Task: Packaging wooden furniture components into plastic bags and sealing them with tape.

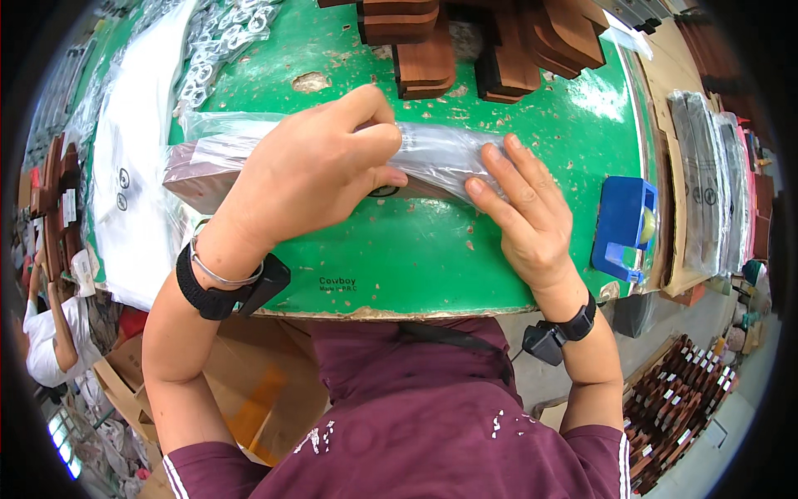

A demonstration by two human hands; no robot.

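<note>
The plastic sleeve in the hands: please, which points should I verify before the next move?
1. Left hand on plastic sleeve: ok, fingers curled at it.
2. Right hand steadying: ok, fingertips touch the sleeve's right part.
3. Brown piece visible: ok, at the left end.
4. Sleeve smooth: not ok, wrinkled.
5. Sleeve closed: cannot tell, hands hide part.
6. Blue tape dispenser apart from hands: ok, farther right.
</note>
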